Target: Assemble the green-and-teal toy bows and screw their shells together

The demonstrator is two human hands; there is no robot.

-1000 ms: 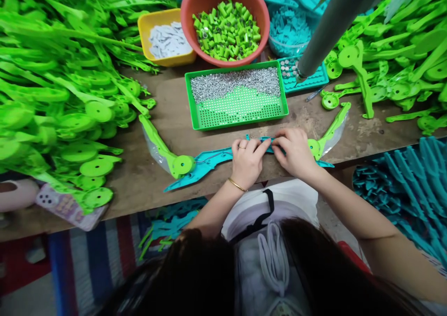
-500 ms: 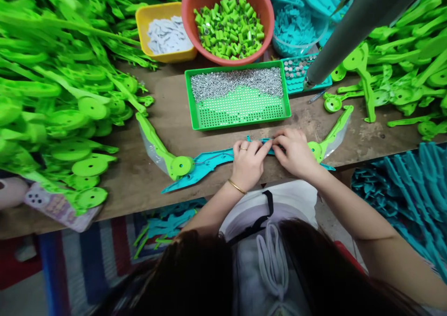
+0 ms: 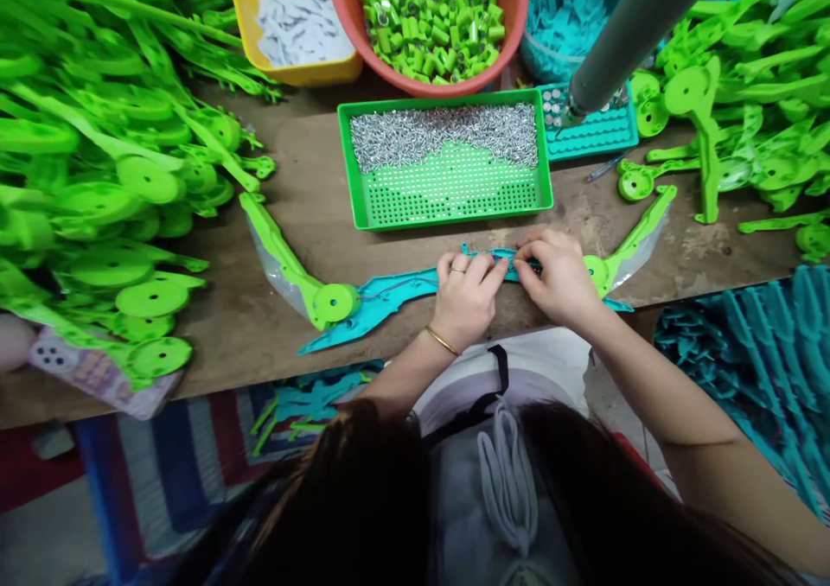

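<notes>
A toy bow lies across the table in front of me, with a long blue plastic body [image 3: 402,289] and a thin wire along it. A green arm [image 3: 285,257] with a clear film sits at its left end, and a matching green arm [image 3: 639,232] at its right. My left hand [image 3: 468,296] is closed over the middle of the blue body, fingers curled, index finger pressing down near the right fingertips. Just beside it, my right hand [image 3: 554,275] pinches at the same spot. Whatever is between those fingertips is too small to make out.
Behind the bow stands a green tray [image 3: 454,210] of small screws. Beyond it are a red bowl [image 3: 515,41] of green cylinders and a yellow tub [image 3: 243,15] of white pieces. Green part heaps [image 3: 84,136] flank the table; a grey pole [image 3: 635,41] slants down at right.
The view has shifted slightly, so the trays and bowls sit higher in the picture. The right fingertips have drawn a little apart from the left ones; both hands stay at the bow's middle.
</notes>
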